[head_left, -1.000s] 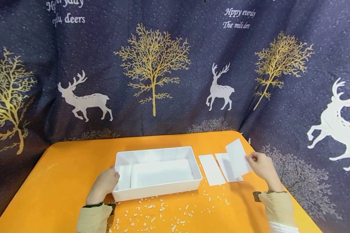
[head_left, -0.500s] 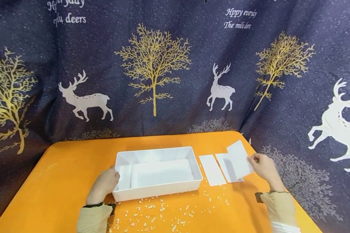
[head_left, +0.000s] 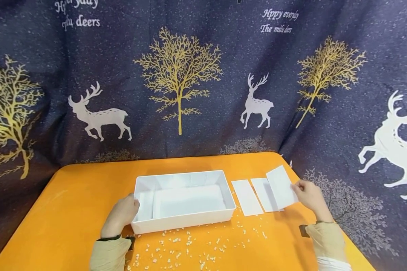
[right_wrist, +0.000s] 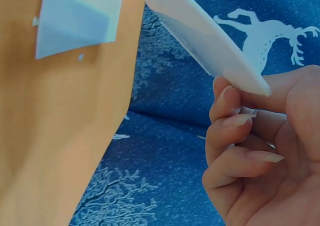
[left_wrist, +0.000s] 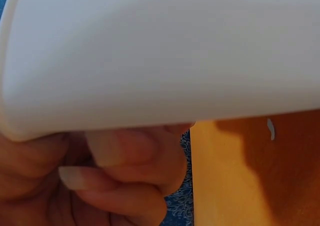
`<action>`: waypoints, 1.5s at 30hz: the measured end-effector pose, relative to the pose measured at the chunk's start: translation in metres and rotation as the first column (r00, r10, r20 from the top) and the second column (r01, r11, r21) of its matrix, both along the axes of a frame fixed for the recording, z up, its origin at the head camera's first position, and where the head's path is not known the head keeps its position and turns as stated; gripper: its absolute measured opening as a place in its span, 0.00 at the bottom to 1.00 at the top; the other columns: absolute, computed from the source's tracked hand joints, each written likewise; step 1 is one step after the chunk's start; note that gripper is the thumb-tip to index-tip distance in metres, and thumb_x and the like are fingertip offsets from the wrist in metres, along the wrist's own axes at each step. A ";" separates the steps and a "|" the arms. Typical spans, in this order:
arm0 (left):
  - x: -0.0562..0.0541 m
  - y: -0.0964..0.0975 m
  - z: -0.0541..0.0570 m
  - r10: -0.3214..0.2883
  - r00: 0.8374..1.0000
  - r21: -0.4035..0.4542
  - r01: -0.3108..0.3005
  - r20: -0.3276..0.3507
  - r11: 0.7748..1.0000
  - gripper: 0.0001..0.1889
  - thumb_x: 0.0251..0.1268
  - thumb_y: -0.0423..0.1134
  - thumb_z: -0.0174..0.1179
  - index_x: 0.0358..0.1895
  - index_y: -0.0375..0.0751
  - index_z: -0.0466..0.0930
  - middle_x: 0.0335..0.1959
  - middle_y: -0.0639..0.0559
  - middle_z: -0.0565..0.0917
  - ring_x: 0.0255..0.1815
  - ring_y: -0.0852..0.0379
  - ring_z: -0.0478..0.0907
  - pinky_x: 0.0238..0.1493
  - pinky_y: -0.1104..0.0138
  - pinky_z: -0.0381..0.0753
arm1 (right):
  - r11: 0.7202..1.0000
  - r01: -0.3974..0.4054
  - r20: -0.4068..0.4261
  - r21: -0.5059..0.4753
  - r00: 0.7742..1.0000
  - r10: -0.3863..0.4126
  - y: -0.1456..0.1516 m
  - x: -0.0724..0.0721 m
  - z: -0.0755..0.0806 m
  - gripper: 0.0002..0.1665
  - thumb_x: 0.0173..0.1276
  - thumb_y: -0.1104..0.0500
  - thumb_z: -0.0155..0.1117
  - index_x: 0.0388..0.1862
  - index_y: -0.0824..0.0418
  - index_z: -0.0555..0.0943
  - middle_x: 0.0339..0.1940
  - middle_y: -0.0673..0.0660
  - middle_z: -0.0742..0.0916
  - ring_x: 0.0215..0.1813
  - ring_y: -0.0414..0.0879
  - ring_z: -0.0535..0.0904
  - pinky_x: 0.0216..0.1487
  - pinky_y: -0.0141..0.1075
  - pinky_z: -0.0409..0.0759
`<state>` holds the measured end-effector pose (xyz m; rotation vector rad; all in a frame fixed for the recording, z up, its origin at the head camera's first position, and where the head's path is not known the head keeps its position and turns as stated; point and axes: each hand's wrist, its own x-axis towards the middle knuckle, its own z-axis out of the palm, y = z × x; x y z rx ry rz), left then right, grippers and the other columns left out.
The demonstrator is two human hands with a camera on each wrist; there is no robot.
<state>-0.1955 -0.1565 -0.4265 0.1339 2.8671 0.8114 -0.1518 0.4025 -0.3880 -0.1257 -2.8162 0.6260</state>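
At the frame's lower right, a thin white rectangular panel (head_left: 282, 187) is pinched by the right hand (head_left: 308, 194); lower centre, a white oblong box (head_left: 184, 222) is gripped by the left hand (head_left: 121, 212).

A curtained-off tabletop workspace, with deer-print curtain (head_left: 210, 26) behind an orange table (head_left: 71, 210).

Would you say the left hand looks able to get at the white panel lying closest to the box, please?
Probably not: the left hand holds the left end of the white box, which lies between it and that white panel.
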 end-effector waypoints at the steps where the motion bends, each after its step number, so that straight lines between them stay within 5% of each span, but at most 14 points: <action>1: 0.000 0.000 -0.001 -0.002 1.000 -0.001 0.002 0.000 1.000 0.24 0.73 0.34 0.41 0.63 0.14 0.60 0.53 0.21 0.75 0.38 0.45 0.77 0.41 0.52 0.80 | 1.000 0.001 0.002 -0.003 1.000 -0.001 0.002 0.000 -0.001 0.15 0.73 0.58 0.53 0.30 0.66 0.78 0.13 0.48 0.66 0.16 0.40 0.59 0.21 0.33 0.60; 13: -0.005 0.001 -0.002 -0.009 1.000 -0.005 0.009 0.008 1.000 0.25 0.73 0.35 0.41 0.63 0.14 0.59 0.50 0.25 0.76 0.36 0.47 0.75 0.34 0.61 0.74 | 1.000 0.016 0.042 -0.003 0.999 -0.016 0.017 -0.002 -0.008 0.18 0.75 0.56 0.50 0.36 0.70 0.80 0.15 0.50 0.70 0.18 0.42 0.61 0.22 0.35 0.61; 24: -0.004 0.002 -0.003 -0.010 1.000 -0.007 0.010 0.020 1.000 0.26 0.74 0.35 0.41 0.64 0.13 0.57 0.58 0.19 0.71 0.43 0.43 0.77 0.48 0.48 0.79 | 0.999 0.051 0.076 0.008 0.996 -0.052 0.026 0.000 -0.010 0.18 0.75 0.56 0.49 0.32 0.68 0.78 0.14 0.50 0.68 0.19 0.43 0.61 0.22 0.35 0.61; 32: -0.003 0.003 -0.002 -0.007 1.000 0.007 0.007 0.020 1.000 0.26 0.74 0.35 0.41 0.65 0.14 0.57 0.57 0.21 0.73 0.40 0.44 0.76 0.40 0.56 0.78 | 0.999 0.048 0.083 -0.010 0.995 -0.047 0.030 0.001 -0.012 0.19 0.76 0.54 0.49 0.33 0.68 0.77 0.14 0.49 0.65 0.17 0.41 0.59 0.22 0.34 0.60; 45: -0.005 -0.002 -0.003 -0.005 0.999 0.014 0.005 0.044 1.000 0.27 0.75 0.36 0.40 0.65 0.14 0.55 0.59 0.19 0.70 0.46 0.41 0.78 0.50 0.45 0.78 | 0.997 0.063 0.114 -0.037 0.992 -0.059 0.033 -0.004 -0.013 0.23 0.77 0.52 0.47 0.39 0.71 0.78 0.15 0.51 0.69 0.19 0.42 0.61 0.22 0.35 0.62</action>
